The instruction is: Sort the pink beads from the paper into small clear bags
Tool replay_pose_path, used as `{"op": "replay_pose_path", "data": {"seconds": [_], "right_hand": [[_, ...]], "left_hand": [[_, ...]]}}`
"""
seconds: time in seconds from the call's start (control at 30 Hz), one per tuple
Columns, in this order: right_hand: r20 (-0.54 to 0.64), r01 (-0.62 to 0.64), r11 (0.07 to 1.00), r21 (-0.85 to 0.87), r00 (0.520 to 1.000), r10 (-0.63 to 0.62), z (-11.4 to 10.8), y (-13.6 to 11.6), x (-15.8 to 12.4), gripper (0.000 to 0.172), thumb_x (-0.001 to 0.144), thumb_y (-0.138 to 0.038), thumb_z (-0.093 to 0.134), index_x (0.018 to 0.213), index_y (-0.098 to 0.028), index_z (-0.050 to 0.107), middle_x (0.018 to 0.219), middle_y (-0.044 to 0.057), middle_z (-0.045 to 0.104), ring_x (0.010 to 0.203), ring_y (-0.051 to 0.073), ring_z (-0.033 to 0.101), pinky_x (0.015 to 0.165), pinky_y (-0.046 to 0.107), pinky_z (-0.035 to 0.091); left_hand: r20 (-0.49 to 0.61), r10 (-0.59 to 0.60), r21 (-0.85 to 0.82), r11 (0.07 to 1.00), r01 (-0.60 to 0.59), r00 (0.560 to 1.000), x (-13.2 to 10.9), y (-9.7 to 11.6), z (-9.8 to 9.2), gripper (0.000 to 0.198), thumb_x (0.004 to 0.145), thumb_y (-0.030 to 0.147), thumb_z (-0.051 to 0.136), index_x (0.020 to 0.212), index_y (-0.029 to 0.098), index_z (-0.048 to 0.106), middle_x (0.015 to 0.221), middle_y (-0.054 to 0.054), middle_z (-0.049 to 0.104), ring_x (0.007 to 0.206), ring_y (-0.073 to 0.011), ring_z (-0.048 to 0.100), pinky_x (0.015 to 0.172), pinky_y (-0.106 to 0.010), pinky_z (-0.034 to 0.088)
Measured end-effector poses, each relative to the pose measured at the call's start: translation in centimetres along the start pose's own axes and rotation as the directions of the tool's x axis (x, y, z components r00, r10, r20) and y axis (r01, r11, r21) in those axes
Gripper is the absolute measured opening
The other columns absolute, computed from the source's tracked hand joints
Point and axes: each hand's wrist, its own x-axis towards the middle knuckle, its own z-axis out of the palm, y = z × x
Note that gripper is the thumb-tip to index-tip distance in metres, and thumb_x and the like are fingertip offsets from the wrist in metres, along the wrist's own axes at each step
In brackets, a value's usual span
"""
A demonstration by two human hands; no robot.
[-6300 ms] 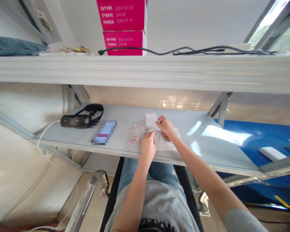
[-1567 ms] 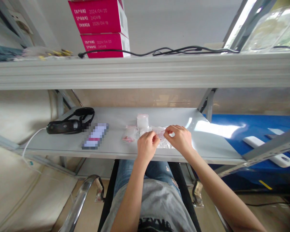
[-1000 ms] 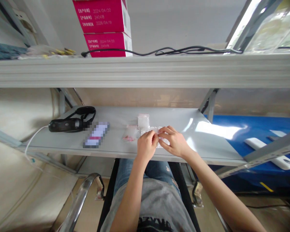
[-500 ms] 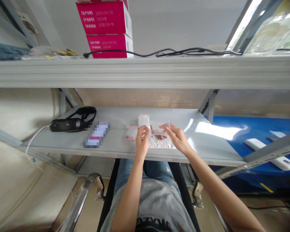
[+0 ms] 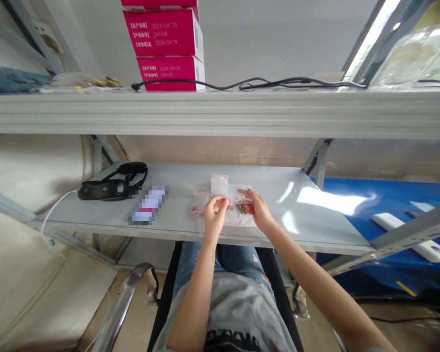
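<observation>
I judge this partway: a filled bag [image 5: 201, 199] lies on my left, while near the surface's [image 5: 185, 178] front edge my left hand [image 5: 214, 215] pinches a pink-striped bag [image 5: 238, 201], my right hand [image 5: 260, 210] meets it, grip unclear, and reddish pieces [image 5: 245, 209] lie just beside.

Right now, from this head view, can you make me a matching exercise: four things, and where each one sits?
Things
1. Black headset
2. Magenta boxes
3. Small zip bag
4. Crinkled clear plastic

Places
A. Just beyond the left hand
B. Stacked on the upper shelf
C. Between left hand and right hand
D. Left end of the lower shelf

Pairs: 1-D, 2-B, 3-A, 4-C
</observation>
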Motion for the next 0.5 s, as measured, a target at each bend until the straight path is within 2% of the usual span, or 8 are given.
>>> {"op": "replay_pose_path", "data": {"seconds": [0.1,0.23,0.37,0.5], "right_hand": [[0.06,-0.153,0.961,0.231,0.988,0.143,1.1,0.5,0.7,0.035,0.075,-0.046,0.058,0.091,-0.016,0.064,0.045,-0.01,0.025,0.037,0.005,0.02,0.034,0.018,0.014],[0.181,-0.304,0.818,0.488,0.952,0.246,2.3,0.9,0.9,0.017,0.078,-0.036,0.056,0.079,-0.019,0.054,0.044,-0.01,0.024,0.035,0.004,0.018,0.032,0.015,0.012],[0.21,-0.344,0.698,0.629,0.939,0.273,3.2,1.1,0.7,0.022,0.085,-0.032,0.048,0.068,-0.02,0.042,0.044,-0.009,0.032,0.034,0.004,0.02,0.03,0.015,0.015],[0.228,-0.376,0.656,0.654,0.925,0.303,3.3,1.6,0.6,0.026,0.087,-0.033,0.045,0.066,-0.019,0.038,0.047,-0.008,0.037,0.034,0.003,0.023,0.03,0.015,0.016]], "left_hand": [[-0.017,0.073,0.029,0.997,-0.073,0.997,-0.1,0.9,-0.1,0.024,0.078,0.038,0.059,0.088,0.016,0.057,0.083,-0.005,0.063,0.076,-0.0153,0.063,0.071,-0.028,0.051],[0.01,0.171,0.116,0.978,-0.171,0.985,-0.5,2.1,-0.1,0.024,0.086,0.039,0.048,0.098,0.018,0.053,0.093,-0.007,0.065,0.084,-0.0159,0.063,0.076,-0.028,0.049],[0.045,0.281,0.278,0.918,-0.283,0.959,-1.0,2.8,-0.2,0.026,0.087,0.037,0.046,0.106,0.019,0.053,0.101,-0.008,0.064,0.09,-0.0161,0.06,0.078,-0.028,0.047],[0.161,0.334,0.46,0.807,-0.37,0.929,-1.3,3.2,-0.4,0.026,0.087,0.036,0.045,0.104,0.021,0.059,0.098,-0.006,0.064,0.082,-0.0141,0.059,0.074,-0.026,0.046]]}}
